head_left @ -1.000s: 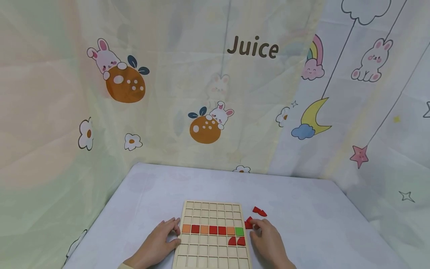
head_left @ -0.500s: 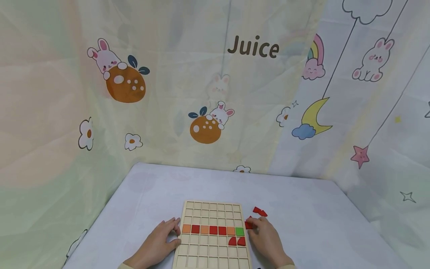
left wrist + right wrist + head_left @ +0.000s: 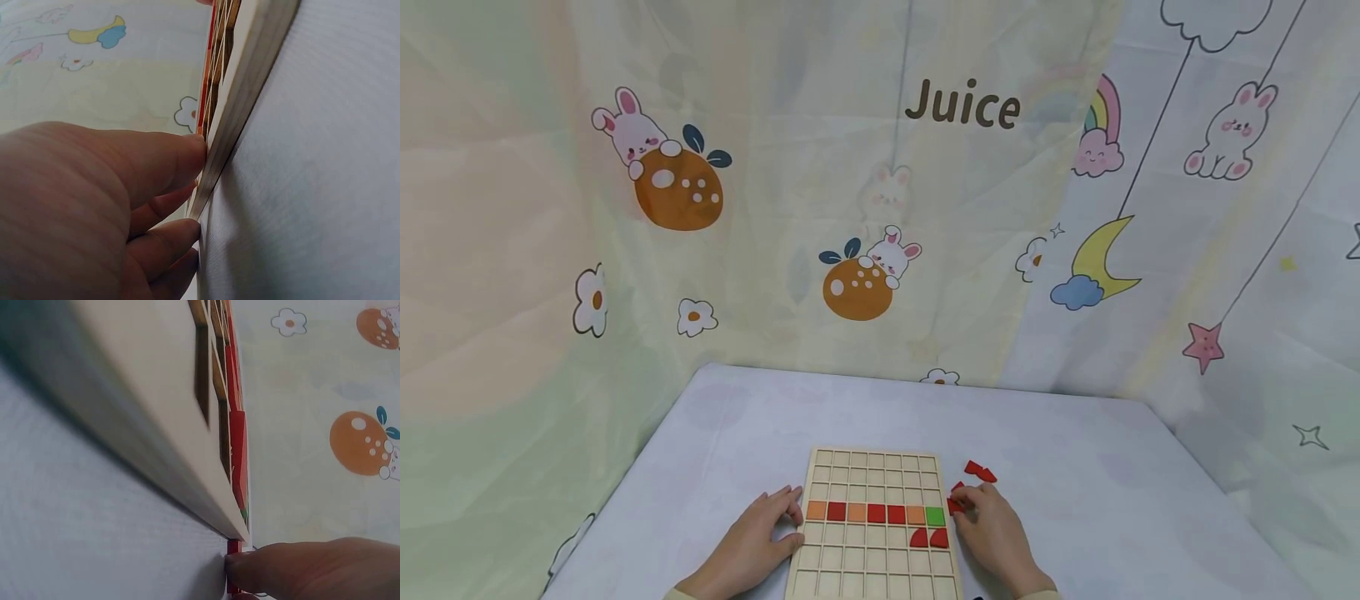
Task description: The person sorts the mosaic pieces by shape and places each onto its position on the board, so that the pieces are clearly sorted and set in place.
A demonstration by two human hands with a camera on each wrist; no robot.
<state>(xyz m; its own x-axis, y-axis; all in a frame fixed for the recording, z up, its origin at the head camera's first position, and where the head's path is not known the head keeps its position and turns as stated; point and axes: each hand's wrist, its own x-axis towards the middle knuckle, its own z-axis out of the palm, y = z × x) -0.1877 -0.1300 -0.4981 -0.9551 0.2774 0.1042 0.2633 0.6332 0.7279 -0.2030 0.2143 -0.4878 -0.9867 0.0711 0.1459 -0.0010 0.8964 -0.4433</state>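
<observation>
A pale wooden grid board (image 3: 853, 558) lies flat on the table. My left hand (image 3: 752, 537) rests at its left side; in the left wrist view the thumb (image 3: 181, 159) and fingertips touch the board's edge. Close beside the right edge, my right hand (image 3: 996, 533) pinches a small flat red piece (image 3: 955, 506) on the table. The right wrist view has the thumb (image 3: 250, 569) against that red piece (image 3: 234, 547); the other fingers are mostly hidden. Across the board runs a row of orange, red and green squares (image 3: 935, 517). Below its right end sit two curved red pieces (image 3: 920, 539).
Loose red pieces (image 3: 980, 472) lie beyond my right hand, to the right of the board. A white cloth (image 3: 1075, 450) covers the table. Behind it hangs a printed curtain (image 3: 760, 250) with rabbits and oranges.
My right hand has moved slightly left toward the board, and the red piece at its fingertips has shifted a little toward me. The left hand and the board have stayed put.
</observation>
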